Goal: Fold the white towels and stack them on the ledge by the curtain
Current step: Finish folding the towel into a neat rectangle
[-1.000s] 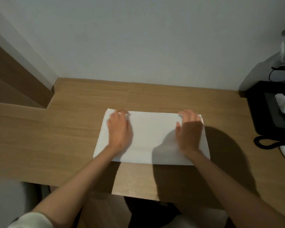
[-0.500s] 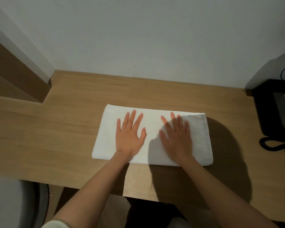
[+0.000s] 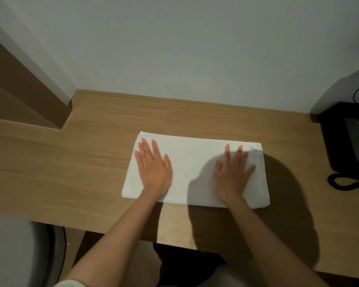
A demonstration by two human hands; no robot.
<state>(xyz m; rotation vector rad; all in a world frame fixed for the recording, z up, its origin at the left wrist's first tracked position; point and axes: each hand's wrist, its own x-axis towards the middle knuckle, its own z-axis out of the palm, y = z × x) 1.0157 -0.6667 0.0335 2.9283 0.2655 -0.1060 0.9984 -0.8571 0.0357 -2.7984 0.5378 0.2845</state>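
- Nearest, on the near side of the folded white towel, both bare forearms reach in over the front edge of the wooden desk; a pale sleeve shows at the bottom of the view
- The left hand lies flat on the towel's left half, fingers straight and spread, gripping nothing; I judge it is pressing the layers down so the fold sets
- The right hand lies flat on the towel's right half in the same way, fingers straight, holding nothing; two palms set apart would spread the pressure along the whole length
- The towel lies as a long rectangle on the desk, with layered edges showing at its right end; it looks partly folded and probably needs another fold before stacking
- Well to the right of the towel stands what looks like a black telephone with its coiled cord, out of the working space
- Beyond the towel rises the plain wall; neither ledge nor curtain is in view, so the carry cannot be judged
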